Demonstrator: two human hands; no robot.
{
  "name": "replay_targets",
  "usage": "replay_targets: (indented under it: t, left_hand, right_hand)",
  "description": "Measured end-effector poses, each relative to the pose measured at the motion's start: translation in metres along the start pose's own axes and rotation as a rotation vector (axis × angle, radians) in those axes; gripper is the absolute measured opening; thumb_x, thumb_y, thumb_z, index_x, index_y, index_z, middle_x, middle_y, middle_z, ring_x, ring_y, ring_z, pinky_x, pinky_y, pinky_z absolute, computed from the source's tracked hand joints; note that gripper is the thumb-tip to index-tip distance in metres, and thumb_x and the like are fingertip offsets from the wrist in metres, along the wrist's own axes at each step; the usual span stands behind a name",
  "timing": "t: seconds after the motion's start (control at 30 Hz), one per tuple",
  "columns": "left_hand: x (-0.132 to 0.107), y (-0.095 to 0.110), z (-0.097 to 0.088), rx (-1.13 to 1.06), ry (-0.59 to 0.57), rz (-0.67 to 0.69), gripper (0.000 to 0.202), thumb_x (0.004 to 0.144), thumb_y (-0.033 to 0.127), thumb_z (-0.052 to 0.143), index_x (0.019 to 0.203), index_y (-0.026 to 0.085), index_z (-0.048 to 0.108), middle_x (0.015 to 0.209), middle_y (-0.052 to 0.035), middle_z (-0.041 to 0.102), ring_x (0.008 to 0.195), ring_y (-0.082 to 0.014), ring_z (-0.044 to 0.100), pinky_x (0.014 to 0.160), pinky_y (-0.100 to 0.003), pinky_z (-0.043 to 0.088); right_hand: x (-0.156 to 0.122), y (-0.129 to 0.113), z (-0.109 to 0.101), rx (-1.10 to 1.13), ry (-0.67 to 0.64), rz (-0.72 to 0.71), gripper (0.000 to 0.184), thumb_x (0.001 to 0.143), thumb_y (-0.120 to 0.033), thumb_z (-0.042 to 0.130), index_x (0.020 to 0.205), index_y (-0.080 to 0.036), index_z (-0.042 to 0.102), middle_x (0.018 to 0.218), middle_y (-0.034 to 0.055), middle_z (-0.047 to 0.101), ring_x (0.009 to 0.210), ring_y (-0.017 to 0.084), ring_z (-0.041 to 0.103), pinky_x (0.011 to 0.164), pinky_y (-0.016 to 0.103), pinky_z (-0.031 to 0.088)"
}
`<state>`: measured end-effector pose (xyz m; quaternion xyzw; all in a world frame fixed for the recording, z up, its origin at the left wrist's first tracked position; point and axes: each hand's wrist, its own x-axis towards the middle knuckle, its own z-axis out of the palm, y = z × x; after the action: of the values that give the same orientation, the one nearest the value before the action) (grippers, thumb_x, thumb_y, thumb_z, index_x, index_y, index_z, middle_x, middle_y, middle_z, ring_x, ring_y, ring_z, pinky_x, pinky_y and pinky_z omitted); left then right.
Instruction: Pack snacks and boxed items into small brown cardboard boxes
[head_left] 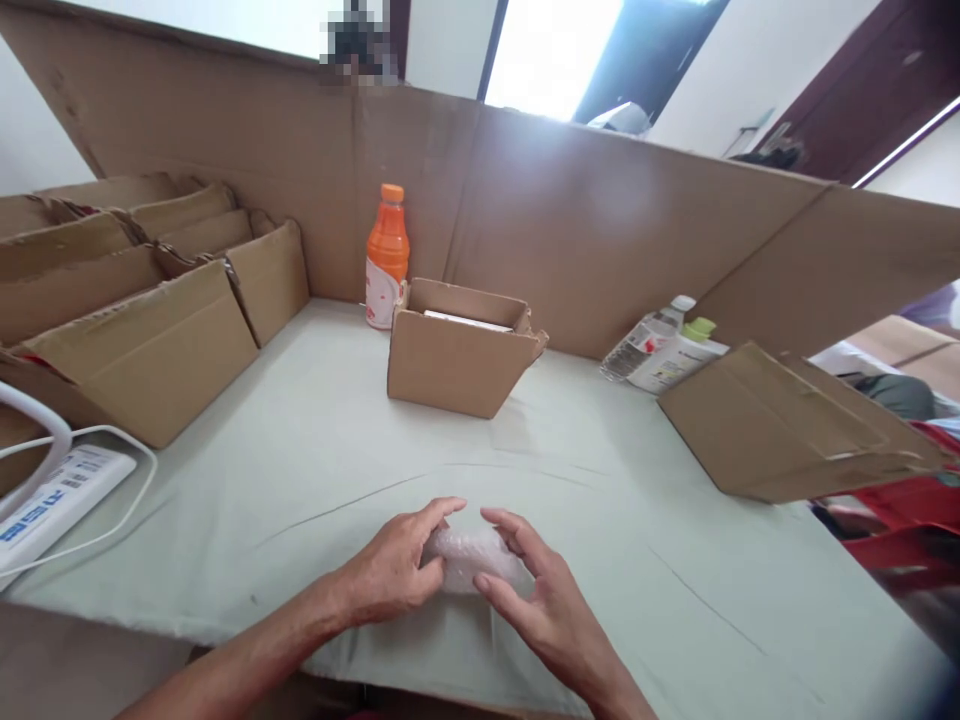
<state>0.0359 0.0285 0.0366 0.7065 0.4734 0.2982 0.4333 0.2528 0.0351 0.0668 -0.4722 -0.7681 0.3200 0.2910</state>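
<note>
A small bundle of clear bubble wrap (474,558) lies low over the front of the table, between my two hands. What is inside the wrap cannot be made out. My left hand (396,562) curls round the bundle's left end, thumb and fingers against it. On the other side my right hand (541,588) grips the right end, with its thumb in front and its fingers behind. Beyond the hands stands an open cardboard box (448,360) with something white and flat inside it.
Cardboard boxes (161,350) line the left side. A power strip (56,505) with a white cable sits at front left. Against the cardboard wall (562,220) stand an orange bottle (388,250), a leaning clear bottle (646,340) and a white bottle (675,363). A tilted carton (765,430) occupies the right edge.
</note>
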Motion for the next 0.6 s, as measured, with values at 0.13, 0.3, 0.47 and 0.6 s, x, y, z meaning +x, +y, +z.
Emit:
replay_targets:
  t: [0.13, 0.3, 0.47, 0.6]
  left_hand:
    - [0.023, -0.013, -0.025, -0.099, 0.058, 0.023, 0.064, 0.074, 0.020, 0.062, 0.138, 0.023, 0.054, 0.119, -0.0075, 0.070, 0.105, -0.0236, 0.067, 0.091, -0.037, 0.055]
    - [0.086, -0.042, -0.074, -0.088, 0.753, 0.032, 0.070, 0.079, 0.027, 0.060, 0.145, 0.015, 0.042, 0.142, -0.0197, 0.052, 0.126, -0.0308, 0.057, 0.103, -0.051, 0.049]
    - [0.130, -0.074, -0.083, -0.089, 0.811, 0.086, 0.084, 0.073, 0.020, 0.061, 0.152, 0.014, 0.030, 0.154, -0.0226, 0.039, 0.141, -0.0346, 0.044, 0.111, -0.054, 0.043]
    - [0.135, -0.091, -0.070, -0.084, 0.764, 0.148, 0.077, 0.072, 0.016, 0.057, 0.147, 0.013, 0.038, 0.146, -0.0211, 0.050, 0.134, -0.0325, 0.050, 0.111, -0.054, 0.042]
  right_hand:
    - [0.019, -0.005, -0.009, -0.043, -0.173, 0.016, 0.010, 0.090, -0.028, 0.058, 0.086, -0.023, 0.066, 0.074, -0.0007, 0.065, 0.064, 0.015, 0.059, 0.051, 0.023, 0.045]
    - [0.053, -0.027, -0.050, 0.062, -0.056, -0.027, 0.019, 0.090, -0.039, 0.064, 0.084, -0.021, 0.068, 0.073, 0.0005, 0.066, 0.065, 0.016, 0.061, 0.056, 0.024, 0.049]
    - [0.114, -0.058, -0.092, 0.193, 0.348, -0.145, 0.028, 0.085, -0.045, 0.074, 0.102, -0.024, 0.070, 0.088, 0.0034, 0.072, 0.076, 0.019, 0.067, 0.064, 0.029, 0.054]
    - [0.186, -0.077, -0.103, 0.075, 0.491, -0.185, 0.028, 0.080, -0.042, 0.077, 0.098, -0.021, 0.070, 0.088, 0.0036, 0.070, 0.076, 0.017, 0.064, 0.065, 0.029, 0.053]
